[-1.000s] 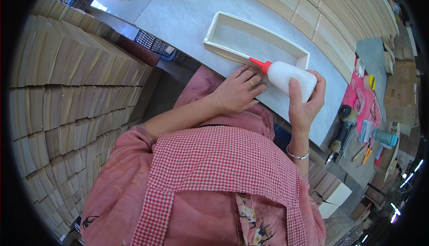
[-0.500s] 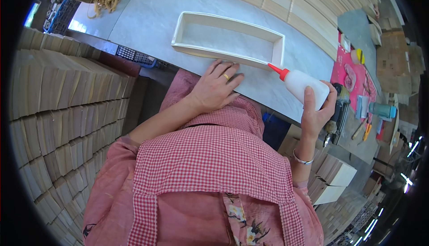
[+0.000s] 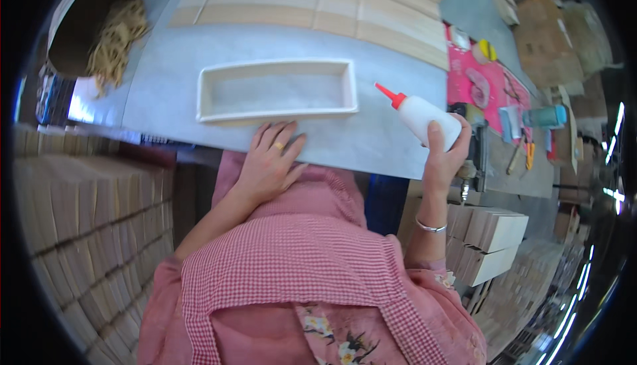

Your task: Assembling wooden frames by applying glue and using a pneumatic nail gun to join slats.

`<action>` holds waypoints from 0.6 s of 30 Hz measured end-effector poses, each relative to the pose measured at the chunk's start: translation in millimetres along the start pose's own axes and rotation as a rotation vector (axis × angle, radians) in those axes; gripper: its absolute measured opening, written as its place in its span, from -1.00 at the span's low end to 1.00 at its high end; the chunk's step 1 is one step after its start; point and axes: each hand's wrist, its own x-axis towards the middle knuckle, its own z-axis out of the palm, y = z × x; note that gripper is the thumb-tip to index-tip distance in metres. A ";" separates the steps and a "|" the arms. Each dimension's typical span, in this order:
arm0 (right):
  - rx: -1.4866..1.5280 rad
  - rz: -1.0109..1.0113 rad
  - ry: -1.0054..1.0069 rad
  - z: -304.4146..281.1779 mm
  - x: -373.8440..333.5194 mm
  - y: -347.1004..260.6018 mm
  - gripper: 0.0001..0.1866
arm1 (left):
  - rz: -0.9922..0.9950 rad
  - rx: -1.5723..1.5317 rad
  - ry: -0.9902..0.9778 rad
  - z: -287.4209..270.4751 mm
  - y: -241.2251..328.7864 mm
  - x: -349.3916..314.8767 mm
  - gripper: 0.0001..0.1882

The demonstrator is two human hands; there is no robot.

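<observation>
A shallow rectangular wooden frame (image 3: 279, 117), pale and without a bottom in it, rests on the grey marbled tabletop (image 3: 166, 73). Just in front of its near side lies my left hand (image 3: 269, 162), fingers spread at the table edge, a gold ring on one of them. Whether the fingertips touch the wood I cannot tell. My right hand (image 3: 443, 149) grips a white squeeze bottle (image 3: 424, 119) around its base. The bottle is tilted, and its red nozzle (image 3: 390, 95) points up and left, apart from the frame's right end.
Pale boards (image 3: 332, 6) lie in rows along the far side. A tipped bin (image 3: 79, 33) spills rubber bands (image 3: 119, 40) at the far left. Wood stacks (image 3: 86, 199) stand left of the table. Right are a pink sheet (image 3: 464, 73), a tape roll (image 3: 486, 51) and a power tool (image 3: 471, 146).
The nozzle has come away from the frame's near right corner and is now right of it. My view has turned, so the table appears straighter. My left hand stays near the frame's front side.
</observation>
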 end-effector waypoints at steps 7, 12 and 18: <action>-0.158 -0.066 0.310 -26.0 111.9 68.3 -0.55 | 0.012 0.028 -0.045 -6.7 4.8 2.2 -0.44; -0.614 -0.012 0.313 -32.0 214.5 117.3 -0.50 | 0.018 0.040 -0.112 -10.8 10.3 8.2 -0.42; -0.842 0.285 -0.013 -41.1 249.6 139.1 -0.35 | -0.019 0.064 -0.164 -12.7 14.5 10.1 -0.42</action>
